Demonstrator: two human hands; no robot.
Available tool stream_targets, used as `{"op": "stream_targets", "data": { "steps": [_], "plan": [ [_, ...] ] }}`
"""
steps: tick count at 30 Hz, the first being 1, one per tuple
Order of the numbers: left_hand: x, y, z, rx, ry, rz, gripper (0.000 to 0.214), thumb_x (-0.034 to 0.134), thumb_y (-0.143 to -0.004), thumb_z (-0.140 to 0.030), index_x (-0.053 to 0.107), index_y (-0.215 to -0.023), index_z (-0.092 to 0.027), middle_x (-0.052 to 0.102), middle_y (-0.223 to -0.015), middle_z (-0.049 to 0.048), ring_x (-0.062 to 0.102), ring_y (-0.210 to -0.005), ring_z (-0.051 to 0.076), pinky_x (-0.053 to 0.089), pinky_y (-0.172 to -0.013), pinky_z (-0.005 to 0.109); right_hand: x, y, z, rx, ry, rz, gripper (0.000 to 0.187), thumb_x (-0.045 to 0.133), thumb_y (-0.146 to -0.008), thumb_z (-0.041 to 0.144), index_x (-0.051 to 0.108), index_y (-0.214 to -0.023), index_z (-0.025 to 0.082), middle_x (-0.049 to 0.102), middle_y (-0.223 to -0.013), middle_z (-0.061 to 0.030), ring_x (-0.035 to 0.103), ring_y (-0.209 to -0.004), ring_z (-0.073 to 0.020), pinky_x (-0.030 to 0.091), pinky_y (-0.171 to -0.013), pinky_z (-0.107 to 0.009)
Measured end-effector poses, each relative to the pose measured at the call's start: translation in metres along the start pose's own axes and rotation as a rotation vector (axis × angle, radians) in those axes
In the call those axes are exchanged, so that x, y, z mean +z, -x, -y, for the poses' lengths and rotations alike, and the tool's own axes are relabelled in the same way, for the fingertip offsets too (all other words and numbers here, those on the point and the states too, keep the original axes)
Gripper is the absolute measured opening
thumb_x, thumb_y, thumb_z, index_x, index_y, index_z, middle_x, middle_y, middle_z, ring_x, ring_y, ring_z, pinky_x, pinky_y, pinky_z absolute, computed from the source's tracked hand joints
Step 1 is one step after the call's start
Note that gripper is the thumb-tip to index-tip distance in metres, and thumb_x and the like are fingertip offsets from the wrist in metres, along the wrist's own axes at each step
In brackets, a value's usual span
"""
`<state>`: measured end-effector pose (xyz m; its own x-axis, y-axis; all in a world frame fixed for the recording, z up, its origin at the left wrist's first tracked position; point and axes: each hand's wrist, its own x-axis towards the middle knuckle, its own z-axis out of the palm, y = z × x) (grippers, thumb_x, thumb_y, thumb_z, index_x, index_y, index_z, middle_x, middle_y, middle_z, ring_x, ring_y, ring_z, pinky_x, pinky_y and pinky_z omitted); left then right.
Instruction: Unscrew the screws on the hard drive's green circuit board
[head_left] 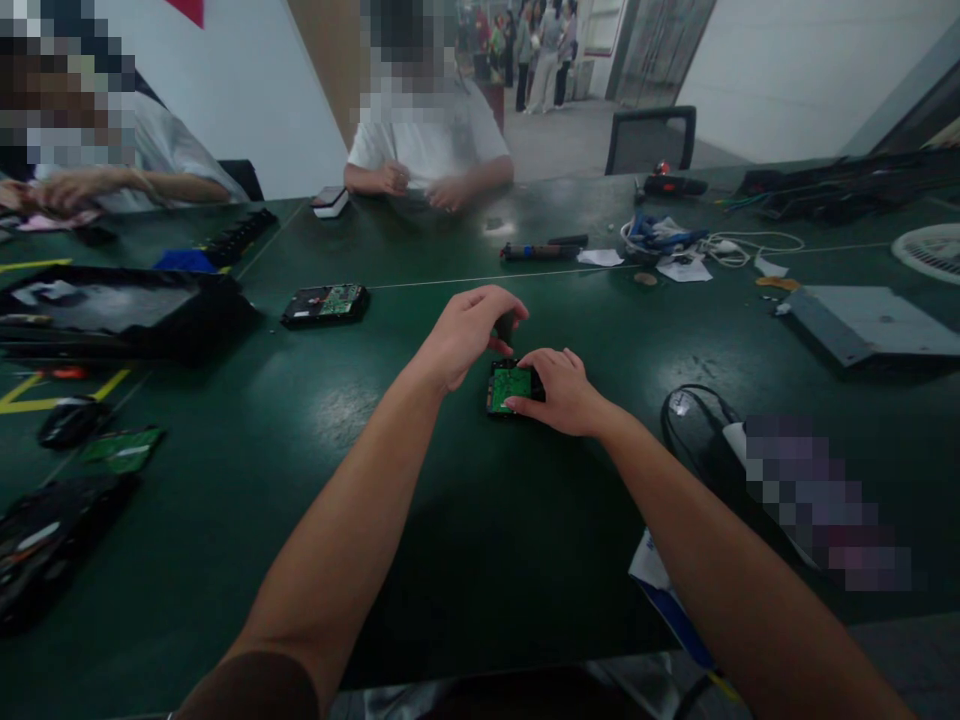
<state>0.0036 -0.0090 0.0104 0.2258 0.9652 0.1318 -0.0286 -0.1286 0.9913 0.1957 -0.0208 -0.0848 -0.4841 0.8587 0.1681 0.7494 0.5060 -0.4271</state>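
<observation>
A small hard drive (pixel 510 388) with a green circuit board facing up lies on the dark green table in front of me. My right hand (pixel 559 390) grips it from the right, thumb on the near part of the board and fingers over the far right side. Just above the drive's far left corner is my left hand (pixel 480 330), its fingers curled. Something dark shows between those fingers, too unclear to name.
Another hard drive (pixel 326 303) lies at left, near a black tray (pixel 127 305). To the right are a metal box (pixel 874 325), tangled cables (pixel 667 238) and a looped black cable (pixel 667 420). A co-worker (pixel 427 140) sits opposite, another person (pixel 142 150) at far left.
</observation>
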Motion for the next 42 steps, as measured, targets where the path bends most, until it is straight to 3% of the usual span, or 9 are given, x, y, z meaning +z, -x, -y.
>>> {"op": "stream_targets", "data": {
  "steps": [4,9,17,23,30,36,42],
  "plan": [
    [-0.0019,-0.0015,0.0014,-0.010,-0.025,-0.043,0.016,0.063,-0.087,-0.033,0.069,-0.082,-0.019,0.067,-0.087,0.0073,0.065,-0.083,0.018,0.056,-0.059,0.025,-0.0004,-0.0002,0.0002,0.006,0.001,0.002,0.057,0.067,-0.089,0.066,0.056,-0.127,0.024,0.062,-0.135,-0.0127,0.056,-0.132,-0.0358,0.024,-0.124,-0.067],
    [0.0027,0.0010,0.0001,-0.074,0.070,-0.005,0.017,0.065,-0.088,-0.036,0.063,-0.094,-0.020,0.070,-0.084,0.0067,0.069,-0.083,0.020,0.058,-0.059,0.028,-0.0010,0.0001,0.0022,0.011,0.011,0.004,0.056,0.068,-0.089,0.064,0.056,-0.126,0.023,0.063,-0.134,-0.0129,0.057,-0.130,-0.0357,0.025,-0.123,-0.067],
    [0.0008,0.0007,-0.0007,0.010,-0.096,-0.095,0.018,0.064,-0.084,-0.035,0.069,-0.078,-0.019,0.068,-0.089,0.0069,0.065,-0.085,0.019,0.052,-0.055,0.022,0.0011,0.0010,0.0009,0.008,-0.011,-0.017,0.059,0.069,-0.089,0.065,0.058,-0.129,0.024,0.063,-0.135,-0.0122,0.056,-0.132,-0.0356,0.025,-0.123,-0.066],
    [0.0016,0.0014,-0.0005,-0.089,0.058,-0.020,0.020,0.066,-0.084,-0.038,0.066,-0.093,-0.020,0.070,-0.083,0.0071,0.069,-0.082,0.021,0.055,-0.055,0.026,0.0007,0.0008,0.0015,0.014,-0.004,-0.016,0.059,0.070,-0.088,0.066,0.059,-0.128,0.024,0.063,-0.133,-0.0120,0.057,-0.131,-0.0360,0.025,-0.123,-0.067],
    [0.0010,-0.0001,0.0031,-0.036,0.050,-0.009,0.017,0.063,-0.085,-0.033,0.070,-0.081,-0.018,0.067,-0.085,0.0076,0.066,-0.083,0.019,0.056,-0.060,0.026,0.0022,0.0003,-0.0003,0.008,0.001,-0.013,0.059,0.068,-0.089,0.066,0.057,-0.128,0.022,0.063,-0.134,-0.0130,0.057,-0.130,-0.0352,0.024,-0.124,-0.066],
    [0.0019,0.0020,0.0008,-0.109,0.123,0.027,0.021,0.065,-0.087,-0.038,0.067,-0.096,-0.019,0.070,-0.083,0.0073,0.069,-0.081,0.021,0.057,-0.060,0.030,-0.0010,0.0004,0.0032,0.015,0.008,0.002,0.059,0.068,-0.089,0.065,0.057,-0.128,0.022,0.063,-0.136,-0.0137,0.056,-0.131,-0.0363,0.024,-0.123,-0.067],
    [0.0000,-0.0001,0.0056,-0.033,0.061,-0.003,0.018,0.064,-0.087,-0.035,0.068,-0.082,-0.018,0.066,-0.088,0.0078,0.065,-0.087,0.020,0.055,-0.060,0.026,-0.0007,0.0005,0.0030,0.009,0.005,-0.001,0.058,0.068,-0.090,0.065,0.056,-0.127,0.022,0.063,-0.135,-0.0135,0.057,-0.131,-0.0357,0.024,-0.124,-0.066]
  ]
}}
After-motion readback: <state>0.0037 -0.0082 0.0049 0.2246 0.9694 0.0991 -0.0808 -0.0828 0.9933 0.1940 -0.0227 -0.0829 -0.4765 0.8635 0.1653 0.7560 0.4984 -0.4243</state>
